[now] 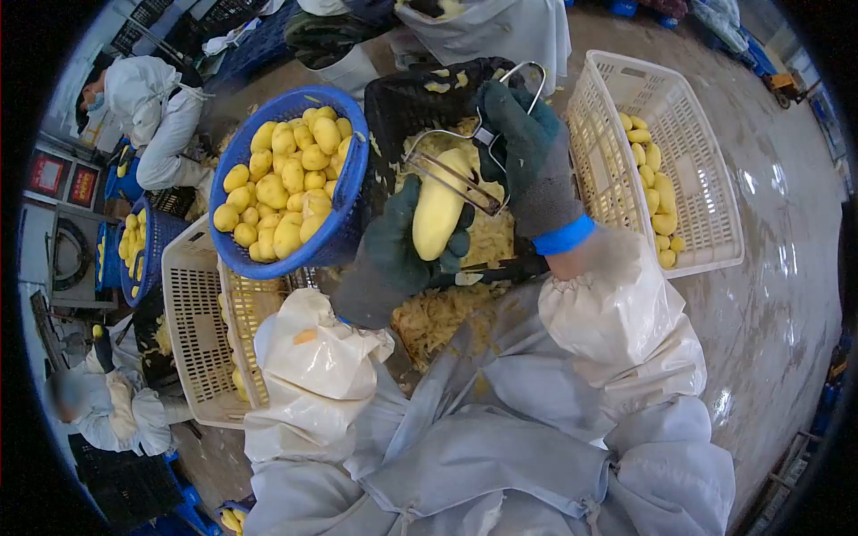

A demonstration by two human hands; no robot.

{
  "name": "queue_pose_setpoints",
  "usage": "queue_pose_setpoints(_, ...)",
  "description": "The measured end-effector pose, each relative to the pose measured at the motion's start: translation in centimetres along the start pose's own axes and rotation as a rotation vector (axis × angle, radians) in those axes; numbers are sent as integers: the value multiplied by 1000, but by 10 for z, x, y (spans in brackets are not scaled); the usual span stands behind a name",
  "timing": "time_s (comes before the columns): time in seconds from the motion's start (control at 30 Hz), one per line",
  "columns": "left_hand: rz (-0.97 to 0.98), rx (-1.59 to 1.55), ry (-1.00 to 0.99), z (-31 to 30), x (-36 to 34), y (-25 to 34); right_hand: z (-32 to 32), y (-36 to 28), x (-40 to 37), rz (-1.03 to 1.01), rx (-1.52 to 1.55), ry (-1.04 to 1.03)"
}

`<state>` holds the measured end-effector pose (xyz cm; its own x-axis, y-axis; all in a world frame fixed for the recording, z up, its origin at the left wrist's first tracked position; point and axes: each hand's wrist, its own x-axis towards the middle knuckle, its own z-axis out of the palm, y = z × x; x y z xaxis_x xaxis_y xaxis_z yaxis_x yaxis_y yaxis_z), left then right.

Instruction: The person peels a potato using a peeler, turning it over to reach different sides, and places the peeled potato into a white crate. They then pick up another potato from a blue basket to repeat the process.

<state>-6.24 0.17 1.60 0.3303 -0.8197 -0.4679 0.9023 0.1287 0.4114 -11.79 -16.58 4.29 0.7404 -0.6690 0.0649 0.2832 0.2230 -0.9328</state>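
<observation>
My left hand (395, 230), in a dark green glove, grips a long peeled yellow potato (438, 219) from below and the left. In my right hand (527, 138), also gloved, is a metal peeler (485, 136) with a looped wire handle. Its blade lies across the upper part of the potato. Both hands are over a black crate (386, 116) with a heap of pale peelings (490, 239) in it. Some of the right fingers are hidden behind the handle.
On the left, a blue basket (356, 183) full of peeled potatoes rests by white crates (192, 335). A white crate (710, 201) on the right holds more potatoes. Co-workers (147, 103) sit at the left, and another in a grey apron (500, 40) is opposite. The floor (778, 295) looks wet.
</observation>
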Motion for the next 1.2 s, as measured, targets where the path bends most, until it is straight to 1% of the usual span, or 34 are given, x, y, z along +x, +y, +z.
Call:
queue_pose_setpoints(0.03,3,0,0,0,1,-2,-1,1,1,54,23,12)
queue_pose_setpoints(0.1,128,162,-63,-2,3,-5,-4,3,3,69,7,21)
queue_pose_setpoints(0.13,125,164,-63,-2,2,-5,-5,5,3,85,-8,35)
queue_pose_setpoints(0.2,115,457,-72,-3,-3,-3,-5,9,4,73,-22,31)
queue_pose_setpoints(0.23,113,458,-71,-3,-4,1,-6,11,4,59,-39,22)
queue_pose_setpoints(0.27,85,559,-106,-1,-6,5,-9,15,10,59,-39,24)
queue_pose_setpoints(0.3,56,660,-141,1,-6,8,-15,20,19,5,-103,7)
queue_pose_setpoints(0.33,97,642,-69,6,-4,6,-16,18,23,-51,-169,-11)
queue_pose_setpoints(0.37,98,641,-71,6,-2,5,-15,19,24,-53,-171,-12)
queue_pose_setpoints(0.43,144,649,-51,-1,4,4,-9,21,26,56,-51,129)
queue_pose_setpoints(0.47,143,652,-51,-4,6,4,-13,23,28,-20,34,54)
queue_pose_setpoints(0.5,398,917,-142,-8,7,3,-18,27,34,-19,37,61)
queue_pose_setpoints(0.53,661,1175,-239,-10,7,3,-27,32,47,-55,66,158)
queue_pose_setpoints(0.57,661,1178,-242,-6,4,3,-37,37,60,-90,93,252)
queue_pose_setpoints(0.6,542,1073,-142,2,-2,3,-52,42,72,-43,268,283)
queue_pose_setpoints(0.63,425,966,-43,8,-8,4,-54,36,68,-46,273,285)
queue_pose_setpoints(0.67,411,980,-3,10,-11,6,-51,21,59,9,172,167)
queue_pose_setpoints(0.7,417,969,1,9,-10,8,-49,7,48,67,63,45)
queue_pose_setpoints(0.73,533,1132,-6,7,-7,10,-28,-4,31,121,82,89)
queue_pose_setpoints(0.77,645,1298,-18,6,-5,10,-23,0,29,128,78,96)
queue_pose_setpoints(0.8,634,1297,-21,6,-6,7,-20,5,27,108,-25,109)
queue_pose_setpoints(0.83,490,1100,-17,6,-8,6,-20,9,27,86,-126,116)
queue_pose_setpoints(0.87,355,900,-10,6,-10,6,-19,20,34,-114,48,230)
queue_pose_setpoints(0.9,361,900,-4,7,-12,6,-27,25,37,-113,51,222)
queue_pose_setpoints(0.97,307,731,-88,12,-13,8,-25,1,35,56,210,159)
queue_pose_setpoints(1.0,312,724,-82,11,-14,9,-22,-13,20,114,125,87)
queue_pose_setpoints(1.03,215,646,-143,9,-14,10,-16,-12,17,122,121,86)
queue_pose_setpoints(1.07,112,566,-200,7,-14,9,-10,-9,13,54,69,60)
queue_pose_setpoints(1.1,98,558,-188,7,-15,7,-7,-4,8,-8,19,35)
queue_pose_setpoints(1.13,82,553,-222,7,-15,6,-16,10,19,-198,-147,76)
queue_pose_setpoints(1.17,72,549,-254,7,-15,7,-21,20,29,-182,-143,70)
queue_pose_setpoints(1.2,68,601,-340,6,-13,11,-25,29,40,-235,-78,152)
